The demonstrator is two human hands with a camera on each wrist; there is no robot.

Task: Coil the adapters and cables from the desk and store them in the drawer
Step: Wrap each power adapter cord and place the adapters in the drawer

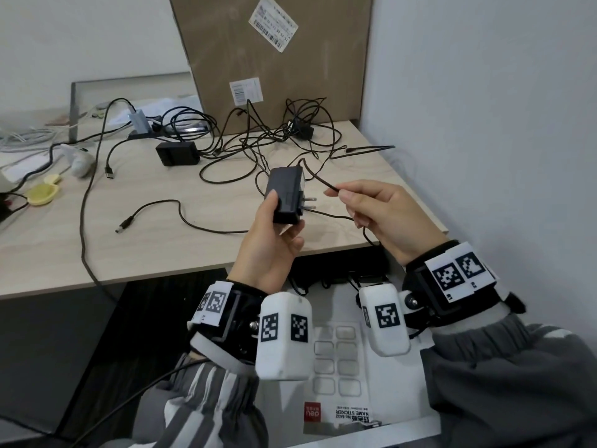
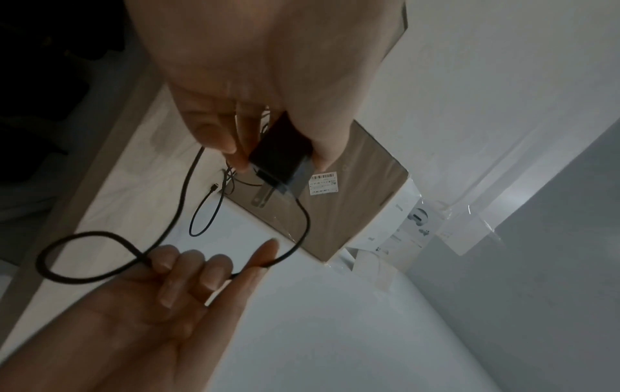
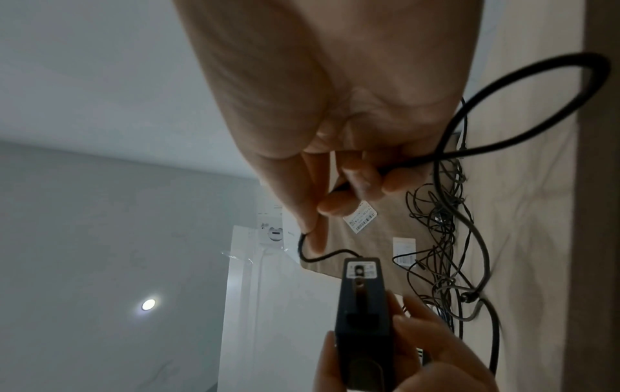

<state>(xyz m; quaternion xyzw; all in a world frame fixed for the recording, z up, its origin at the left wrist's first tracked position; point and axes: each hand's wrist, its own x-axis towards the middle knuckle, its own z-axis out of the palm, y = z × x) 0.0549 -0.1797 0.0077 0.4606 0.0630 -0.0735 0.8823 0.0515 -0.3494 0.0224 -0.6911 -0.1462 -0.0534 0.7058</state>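
Barely begun: left hand (image 1: 274,240) gripping adapter (image 1: 286,195), right hand (image 1: 384,215) pinching its cable (image 1: 318,179), tangle (image 1: 274,137) beyond on bench (image 1: 161,240), drawer (image 1: 339,425) below seemingly without cables.

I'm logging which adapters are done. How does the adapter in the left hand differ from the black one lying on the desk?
The held adapter is lifted off the desk, gripped by the left hand; the desk adapter lies flat, untouched. The held adapter's prongs show; the desk adapter's do not. The right hand pinches the held adapter's cable. Both are black.

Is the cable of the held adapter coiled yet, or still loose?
Still loose. The left hand holds the adapter; the right hand pinches its cable, which trails uncoiled.
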